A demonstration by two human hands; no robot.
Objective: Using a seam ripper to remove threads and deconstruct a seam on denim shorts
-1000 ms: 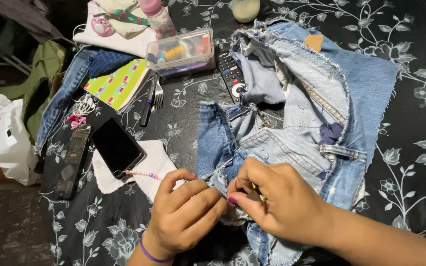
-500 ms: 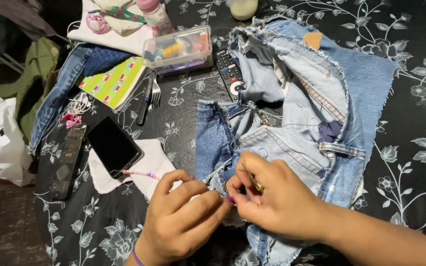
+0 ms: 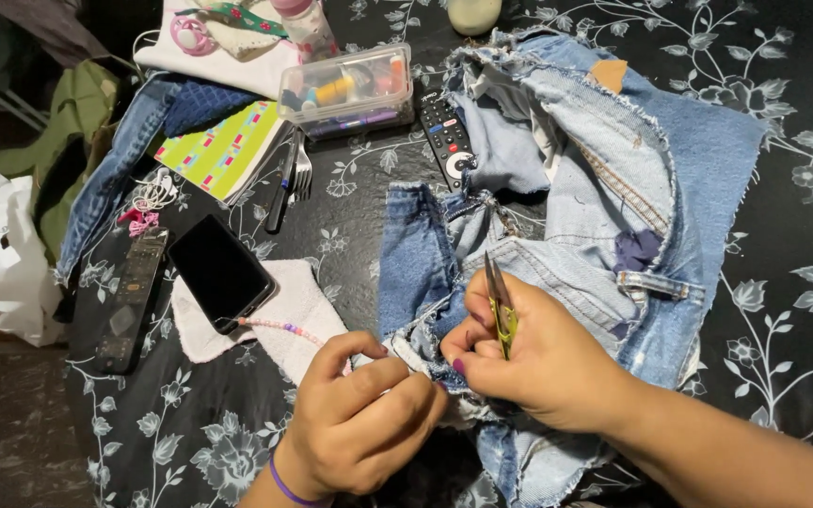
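Right, seam: the frayed blue denim jeans piece (image 3: pixel 557 216) lies bunched on the black floral tablecloth (image 3: pixel 783 310), and I'm working at its near edge, just in front of me.
Right hand: my right hand (image 3: pixel 538 362) is closed around small yellow-handled thread snips (image 3: pixel 500 306), blades pointing up and away from me, not in the cloth at this instant.
Left hand: my left hand (image 3: pixel 359 423) is curled narrow, fingertips pinching the frayed hem right beside my right thumb; a purple band sits on the wrist.
Done so far: I judge a fair bit is unpicked. Raw, fringed edges run along the top and right of the denim, and panels lie folded open.
Left to do: the stretch under my fingers looks still joined, and a belt loop and a dark purple scrap on the right remain attached. How much stitching is hidden under my hands, I cannot tell.
Close by, left: a black smartphone (image 3: pixel 221 272) rests on a white cloth (image 3: pixel 298 310), with a beaded pink cord trailing off it toward my left hand.
Further left: a long dark remote control (image 3: pixel 131 301) lies beside the phone, apart from it.
Up top: a second black remote with coloured buttons (image 3: pixel 444 136) touches the denim, and a clear plastic box of thread spools (image 3: pixel 347 89) sits just behind it.
Beyond: a fork and pen (image 3: pixel 292 174) lie by a bright green patterned notebook (image 3: pixel 218 150).
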